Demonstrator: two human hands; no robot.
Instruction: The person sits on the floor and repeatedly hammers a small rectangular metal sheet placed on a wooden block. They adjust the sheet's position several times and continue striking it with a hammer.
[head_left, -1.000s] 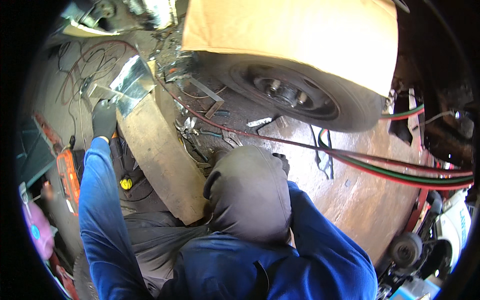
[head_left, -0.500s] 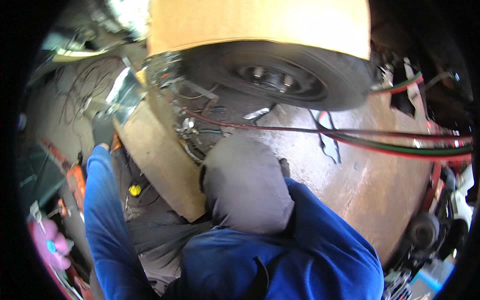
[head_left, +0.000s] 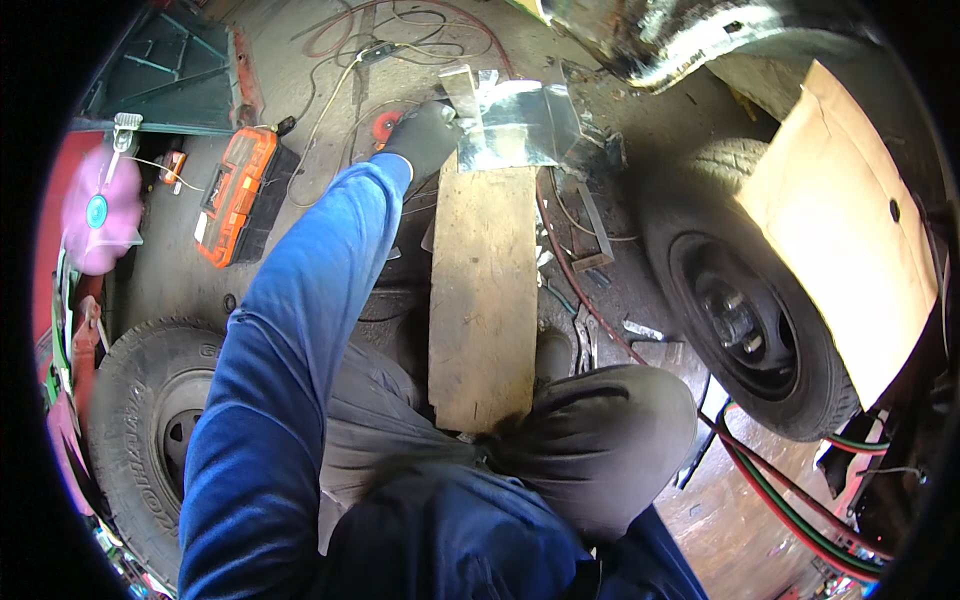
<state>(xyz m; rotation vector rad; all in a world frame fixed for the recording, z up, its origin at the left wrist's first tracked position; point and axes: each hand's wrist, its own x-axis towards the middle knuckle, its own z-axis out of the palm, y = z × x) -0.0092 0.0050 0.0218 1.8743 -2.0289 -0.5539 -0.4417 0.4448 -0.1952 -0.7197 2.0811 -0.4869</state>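
My left hand (head_left: pixel 424 138), in a dark grey glove, reaches to the far end of a worn wooden board (head_left: pixel 484 290). Its fingers close at the edge of a pale metal strip (head_left: pixel 462 92); the fingertips are partly hidden. The strip lies against a shiny bent piece of sheet metal (head_left: pixel 520 125) that rests across the board's far end. Just left of the glove, a red round object (head_left: pixel 385 127) shows in part. The board runs toward me between my bent legs. My right hand is out of sight; only a piece of its blue sleeve (head_left: pixel 655 555) shows at the lower right.
An orange and black toolbox (head_left: pixel 238 195) and a pink fan (head_left: pixel 102 208) stand at the left, with a loose tyre (head_left: pixel 150 430) nearer me. At the right is a wheel (head_left: pixel 740 320) with cardboard (head_left: pixel 850 220) against it. Hoses (head_left: pixel 780 500) and cables cross the floor.
The view has swung left, bringing the board to the middle and the toolbox and loose tyre into sight. My left hand stays by the sheet metal. My right upper arm has mostly left the picture.
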